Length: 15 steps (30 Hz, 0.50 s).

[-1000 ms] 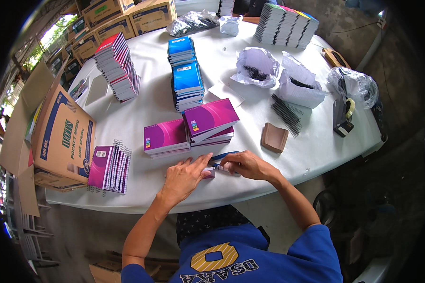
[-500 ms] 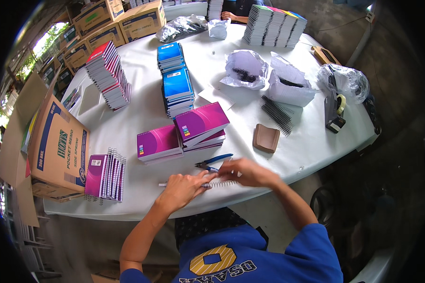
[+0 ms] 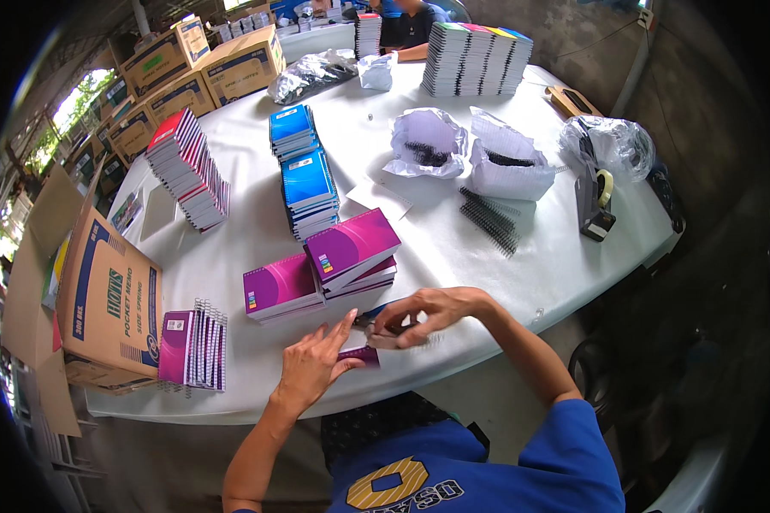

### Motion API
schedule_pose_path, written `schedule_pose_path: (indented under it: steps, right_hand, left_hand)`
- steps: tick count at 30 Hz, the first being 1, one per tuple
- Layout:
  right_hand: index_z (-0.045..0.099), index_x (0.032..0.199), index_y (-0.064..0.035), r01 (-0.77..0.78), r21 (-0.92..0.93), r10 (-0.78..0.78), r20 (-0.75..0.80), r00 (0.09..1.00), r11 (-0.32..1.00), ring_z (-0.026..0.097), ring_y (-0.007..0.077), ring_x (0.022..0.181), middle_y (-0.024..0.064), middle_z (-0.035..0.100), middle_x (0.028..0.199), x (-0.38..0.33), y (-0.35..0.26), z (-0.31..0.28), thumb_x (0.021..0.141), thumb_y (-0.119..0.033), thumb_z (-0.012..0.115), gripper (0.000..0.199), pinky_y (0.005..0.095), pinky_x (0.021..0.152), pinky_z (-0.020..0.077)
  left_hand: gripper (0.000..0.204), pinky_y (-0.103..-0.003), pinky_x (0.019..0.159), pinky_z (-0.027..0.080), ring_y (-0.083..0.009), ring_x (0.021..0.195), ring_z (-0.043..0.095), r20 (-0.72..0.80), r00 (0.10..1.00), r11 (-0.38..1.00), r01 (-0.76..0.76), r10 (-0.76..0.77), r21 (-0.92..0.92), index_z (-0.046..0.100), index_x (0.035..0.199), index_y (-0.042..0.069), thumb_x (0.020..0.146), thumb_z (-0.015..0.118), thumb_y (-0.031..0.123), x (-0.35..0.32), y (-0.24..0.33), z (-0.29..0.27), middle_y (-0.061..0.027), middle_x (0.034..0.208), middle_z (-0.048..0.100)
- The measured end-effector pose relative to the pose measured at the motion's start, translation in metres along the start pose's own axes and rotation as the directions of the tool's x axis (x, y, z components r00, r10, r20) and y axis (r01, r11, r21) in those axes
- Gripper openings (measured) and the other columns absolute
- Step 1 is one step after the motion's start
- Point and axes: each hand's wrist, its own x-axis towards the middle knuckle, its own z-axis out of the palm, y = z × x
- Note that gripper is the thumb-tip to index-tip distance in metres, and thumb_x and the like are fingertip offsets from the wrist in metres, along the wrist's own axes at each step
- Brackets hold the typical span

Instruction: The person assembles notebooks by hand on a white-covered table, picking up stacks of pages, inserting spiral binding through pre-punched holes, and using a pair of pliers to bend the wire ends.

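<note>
Here, at the bench's (image 3: 453,256) near edge, a small purple notebook (image 3: 361,353) lies flat under both hands. It looks light and thin, its cover bendy and its wire spine easily bent, so it is best taken by the edges beside the spine. The left hand (image 3: 315,366) lies open, fingers spread, its tips pressing the cover. The right hand (image 3: 426,313) is curled, its fingers pinched on a small dark tool (image 3: 373,322) at the notebook's far edge. Purple stacks (image 3: 327,269) lie just beyond.
</note>
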Motion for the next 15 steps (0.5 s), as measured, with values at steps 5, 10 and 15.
schedule_pose_path:
  steps: [5,10,15]
  right_hand:
    - [0.063,0.129,-0.0033,0.060,0.095,-0.059,-0.010,0.998,0.994,0.063,0.0222,0.106,0.0135,0.068,0.117,0.004,0.000,-0.004,0.094,-0.045,0.061,0.054,0.0365,0.092,0.0491]
    - [0.063,0.130,-0.0028,0.038,0.016,-0.039,0.075,0.996,0.999,0.062,0.0261,0.109,0.0144,0.067,0.123,0.009,0.007,-0.010,0.091,-0.053,0.060,0.064,0.0401,0.095,0.0474]
    - [0.063,0.129,-0.0016,-0.002,-0.029,0.002,-0.005,1.000,1.000,0.063,0.0278,0.112,0.0154,0.067,0.122,-0.003,-0.001,-0.018,0.090,-0.054,0.059,0.065,0.0407,0.097,0.0464]
  left_hand:
    - [0.083,-0.037,0.059,0.056,-0.0268,0.069,0.069,0.187,0.982,1.000,0.011,-0.009,-0.012,0.039,0.151,0.020,0.080,0.070,0.051,0.001,-0.003,-0.001,-0.0083,0.101,0.069]
    - [0.080,-0.036,0.060,0.056,-0.0257,0.074,0.071,0.121,0.991,0.995,-0.056,0.066,-0.080,0.040,0.149,0.018,0.081,0.072,0.044,-0.007,-0.006,0.014,-0.0064,0.101,0.070]
    - [0.071,-0.035,0.062,0.056,-0.0253,0.076,0.071,0.147,0.985,0.984,-0.067,0.092,-0.165,0.045,0.146,0.016,0.084,0.073,0.035,-0.012,-0.018,0.000,-0.0049,0.113,0.071]
